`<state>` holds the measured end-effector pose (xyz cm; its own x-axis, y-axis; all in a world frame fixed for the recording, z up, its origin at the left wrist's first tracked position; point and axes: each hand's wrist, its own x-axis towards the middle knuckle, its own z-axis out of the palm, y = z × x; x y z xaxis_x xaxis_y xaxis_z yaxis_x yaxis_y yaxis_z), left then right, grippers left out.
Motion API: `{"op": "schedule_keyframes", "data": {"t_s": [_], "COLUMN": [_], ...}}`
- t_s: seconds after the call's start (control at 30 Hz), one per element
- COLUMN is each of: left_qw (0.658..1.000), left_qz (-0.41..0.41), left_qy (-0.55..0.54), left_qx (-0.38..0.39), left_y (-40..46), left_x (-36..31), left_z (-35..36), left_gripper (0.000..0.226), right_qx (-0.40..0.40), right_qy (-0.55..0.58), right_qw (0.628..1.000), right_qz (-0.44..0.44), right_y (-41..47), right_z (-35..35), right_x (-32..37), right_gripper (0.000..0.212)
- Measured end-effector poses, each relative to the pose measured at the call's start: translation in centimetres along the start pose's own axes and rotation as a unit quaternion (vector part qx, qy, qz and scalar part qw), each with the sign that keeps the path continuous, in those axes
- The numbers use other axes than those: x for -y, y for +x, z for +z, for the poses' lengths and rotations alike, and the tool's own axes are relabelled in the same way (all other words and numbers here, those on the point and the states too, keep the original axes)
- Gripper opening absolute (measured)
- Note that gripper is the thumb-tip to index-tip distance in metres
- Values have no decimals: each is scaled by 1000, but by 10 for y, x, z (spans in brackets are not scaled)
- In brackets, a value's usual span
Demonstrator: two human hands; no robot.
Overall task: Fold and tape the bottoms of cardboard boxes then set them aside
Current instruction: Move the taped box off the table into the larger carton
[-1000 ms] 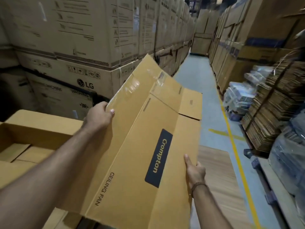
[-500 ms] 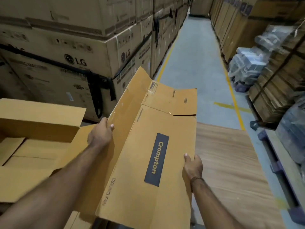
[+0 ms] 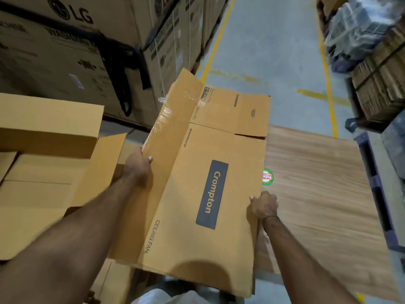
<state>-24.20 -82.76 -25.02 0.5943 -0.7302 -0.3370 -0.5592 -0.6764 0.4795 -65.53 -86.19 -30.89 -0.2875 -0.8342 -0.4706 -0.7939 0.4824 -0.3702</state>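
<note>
Here, fingers largely hidden, left hand (image 3: pixel 138 165) and right hand (image 3: pixel 264 205) grip the smooth, rectangular Crompton ceiling-fan carton (image 3: pixel 210 194).

The box (image 3: pixel 203 194) hides the fingers of both the left hand (image 3: pixel 138 166) and the right hand (image 3: pixel 264 205); part of the round sticker (image 3: pixel 267 177) is covered too.
</note>
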Motion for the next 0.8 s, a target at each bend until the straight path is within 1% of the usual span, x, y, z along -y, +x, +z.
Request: {"op": "schedule_keyframes", "data": {"t_s": [0.1,0.17,0.27,0.37,0.47,0.53,0.6,0.63,0.7,0.8], "left_qw": [1000,998,992,993,991,991,992,992,992,987], "left_qz": [-21,-34,-67,-67,-80,-82,-64,-52,-36,-19], "left_qy": [17,48,106,98,107,109,111,111,111,140], "left_qx": [13,11,9,-5,-13,-12,0,14,51,70], "left_y": [15,22,25,22,19,15,12,11,6,-7], "left_x": [12,20,29,29,26,23,21,22,20,16], "left_z": [10,20,32,37,38,37,36,35,34,33], "left_gripper": [45,49,49,42,43,46,51,56,74,103], "right_qx": [-12,-21,-32,-24,-8,-5,-2,-2,-3,-5], "right_qy": [30,51,50,39,32,30,19,10,-11,-67], "right_qw": [999,998,998,998,999,999,1000,1000,1000,997], "right_qz": [7,-3,-35,-36,-27,-20,-16,-16,-19,-46], "right_y": [4,3,0,-1,-1,-1,-1,-2,-4,-6], "right_z": [0,-1,-2,-3,-3,-3,-5,-7,-10,-16], "right_x": [5,6,4,7,9,10,12,14,16,20], "right_gripper": [35,34,42,46,62,63,58,56,51,43]}}
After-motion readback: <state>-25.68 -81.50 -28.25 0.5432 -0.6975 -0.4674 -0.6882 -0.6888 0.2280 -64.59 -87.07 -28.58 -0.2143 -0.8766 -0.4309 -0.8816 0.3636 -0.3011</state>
